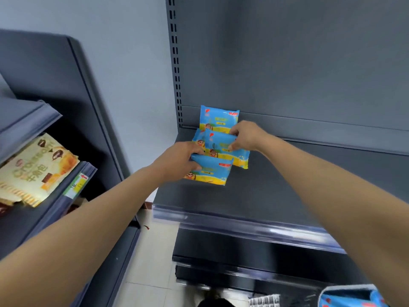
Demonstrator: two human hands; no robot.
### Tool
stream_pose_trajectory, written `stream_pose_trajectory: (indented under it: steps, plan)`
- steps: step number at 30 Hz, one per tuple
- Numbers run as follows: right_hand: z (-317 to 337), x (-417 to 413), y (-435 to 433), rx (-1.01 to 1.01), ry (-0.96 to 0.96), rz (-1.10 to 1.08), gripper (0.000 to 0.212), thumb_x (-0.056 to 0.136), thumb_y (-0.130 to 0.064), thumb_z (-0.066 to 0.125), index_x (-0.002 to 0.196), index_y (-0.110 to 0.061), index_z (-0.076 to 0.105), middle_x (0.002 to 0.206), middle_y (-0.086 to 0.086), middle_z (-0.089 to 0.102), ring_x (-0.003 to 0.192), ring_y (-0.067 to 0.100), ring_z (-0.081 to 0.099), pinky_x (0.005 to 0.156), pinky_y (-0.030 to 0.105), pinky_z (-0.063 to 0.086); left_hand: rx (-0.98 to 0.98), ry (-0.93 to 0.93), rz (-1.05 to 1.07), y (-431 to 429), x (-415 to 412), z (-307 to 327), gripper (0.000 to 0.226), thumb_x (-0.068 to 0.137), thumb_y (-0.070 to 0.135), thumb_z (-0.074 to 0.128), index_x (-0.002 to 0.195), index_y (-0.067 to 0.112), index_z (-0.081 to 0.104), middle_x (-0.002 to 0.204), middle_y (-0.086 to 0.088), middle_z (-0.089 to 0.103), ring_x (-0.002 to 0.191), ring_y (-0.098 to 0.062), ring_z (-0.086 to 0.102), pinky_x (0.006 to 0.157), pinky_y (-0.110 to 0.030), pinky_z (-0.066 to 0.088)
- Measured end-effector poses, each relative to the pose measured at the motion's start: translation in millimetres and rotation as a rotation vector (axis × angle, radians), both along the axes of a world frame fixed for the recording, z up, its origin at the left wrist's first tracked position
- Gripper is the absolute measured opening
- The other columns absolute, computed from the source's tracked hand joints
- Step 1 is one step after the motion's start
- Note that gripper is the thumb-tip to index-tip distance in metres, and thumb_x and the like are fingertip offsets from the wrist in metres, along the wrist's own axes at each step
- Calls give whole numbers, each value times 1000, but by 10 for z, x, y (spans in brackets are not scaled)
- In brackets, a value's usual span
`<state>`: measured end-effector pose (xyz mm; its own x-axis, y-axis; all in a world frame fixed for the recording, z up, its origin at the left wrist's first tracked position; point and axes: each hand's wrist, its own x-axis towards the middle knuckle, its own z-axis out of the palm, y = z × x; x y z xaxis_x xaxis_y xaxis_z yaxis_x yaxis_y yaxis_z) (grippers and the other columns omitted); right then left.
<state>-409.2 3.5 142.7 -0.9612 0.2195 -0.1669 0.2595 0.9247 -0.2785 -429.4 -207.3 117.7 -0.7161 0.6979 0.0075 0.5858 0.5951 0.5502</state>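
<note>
Both arms reach forward to the left rear corner of a dark grey shelf (276,185). Four blue and yellow packets are grouped there, one behind the other.

The left hand (179,160) has its fingers curled over the top left corner of the front packet (212,173) and grips it. This packet has its printed face toward the aisle, with its top edge tilted back.

The right hand (245,136) pinches the upper right end of the middle packet (223,151), fingers above and thumb below. The middle packet is directly behind the front packet and overlaps it.

The rear packet (219,118) stands upright against the back panel, just beside the slotted upright (176,63). A fourth packet (198,137) shows only as a narrow strip to the left of the middle packet.

A clear plastic rail (243,222) runs along the shelf's front edge. To the left, a separate shelving unit carries a yellow snack bag (37,169) above a green and yellow price label (78,182). A container (352,295) with blue contents appears at the lower right corner. The pale tiled floor (155,251) shows between the two units.
</note>
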Motion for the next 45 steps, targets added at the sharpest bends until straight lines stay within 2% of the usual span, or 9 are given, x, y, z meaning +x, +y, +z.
stream_pose_trajectory:
  steps: [3, 11, 16, 22, 29, 34, 38, 43, 45]
  plan:
    - [-36, -201, 8, 23, 0, 45, 40, 80, -25, 73, 114, -6, 64, 119, 10, 60, 107, 26, 56, 93, 39, 48, -11, -24, 23, 60, -131, -27, 33, 81, 10, 68, 114, 13, 63, 105, 1, 55, 96, -19, 56, 84, -31, 48]
    - [-257, -568, 192, 13, -98, 160, 43, 80, -31, 72, 117, -10, 61, 116, 7, 59, 104, 25, 56, 83, 35, 46, -79, -40, 44, 313, -462, -148, 44, 84, 18, 67, 126, 14, 55, 123, -4, 55, 100, -14, 50, 89, -25, 42]
    - [-322, -757, 287, 93, -183, 196, 27, 85, -34, 65, 89, -9, 56, 80, 2, 48, 65, 12, 43, 52, 24, 33, -129, -52, 46, 427, -632, -201, 49, 87, 25, 63, 133, 17, 48, 136, 0, 46, 113, -16, 47, 89, -19, 35]
    - [-343, -782, 333, 65, -183, 175, 34, 80, -40, 70, 73, -11, 54, 69, -1, 45, 61, 13, 40, 49, 24, 29, -205, -33, 27, 418, -678, -290, 56, 80, 31, 70, 131, 20, 48, 129, -1, 48, 112, -18, 46, 94, -27, 39]
    - [-354, -746, 340, -35, -187, 105, 41, 83, -37, 68, 110, -7, 62, 102, 4, 63, 87, 16, 58, 63, 23, 45, -230, 55, 6, 566, -753, -310, 54, 78, 34, 71, 126, 21, 50, 117, 0, 44, 111, -18, 40, 98, -31, 33]
    - [-314, -773, 326, -88, -308, 47, 34, 83, -40, 67, 100, -12, 58, 94, 1, 60, 73, 12, 57, 54, 19, 43, -240, 103, 3, 558, -745, -326, 54, 78, 38, 71, 124, 21, 49, 104, 4, 38, 106, -17, 37, 93, -29, 30]
    - [-260, -781, 294, -74, -364, 8, 32, 85, -38, 65, 97, -11, 52, 91, 1, 50, 83, 17, 56, 58, 19, 45, -206, 117, 7, 536, -733, -363, 53, 77, 38, 71, 122, 21, 50, 102, 7, 36, 106, -16, 37, 94, -29, 29]
    - [-221, -742, 281, -46, -356, -3, 31, 84, -34, 66, 97, -11, 51, 93, 2, 49, 86, 18, 53, 59, 21, 44, -177, 137, 12, 548, -740, -403, 51, 76, 36, 72, 120, 21, 51, 106, 5, 41, 107, -16, 37, 94, -28, 29]
    - [-218, -739, 291, -38, -296, -13, 26, 80, -29, 71, 85, -12, 51, 86, 1, 50, 77, 16, 50, 53, 21, 39, -168, 151, 13, 567, -750, -412, 50, 76, 35, 73, 118, 20, 52, 105, 5, 41, 108, -17, 37, 95, -28, 28]
